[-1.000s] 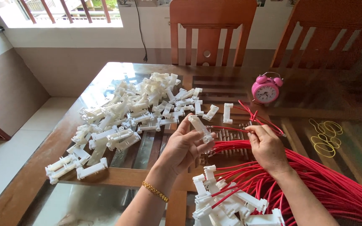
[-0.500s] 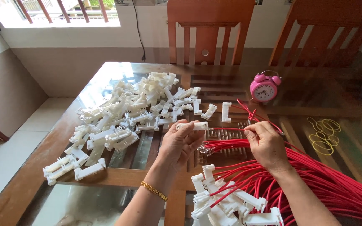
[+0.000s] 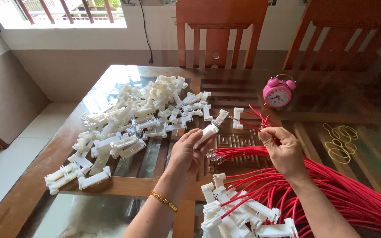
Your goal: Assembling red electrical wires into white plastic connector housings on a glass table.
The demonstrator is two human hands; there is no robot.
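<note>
Glass-topped wooden table, chairs behind, window-lit.
White clip is pinched by left hand; red wires are gripped by right hand.

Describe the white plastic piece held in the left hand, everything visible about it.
The white plastic piece is a small elongated connector housing, looking like moulded hard plastic with ribbed, notched edges. The left hand pinches its lower end between thumb and fingers, tilting it up and to the right above the glass-topped table. No wire is seen in it; the right hand holds red wires apart from it.
</note>
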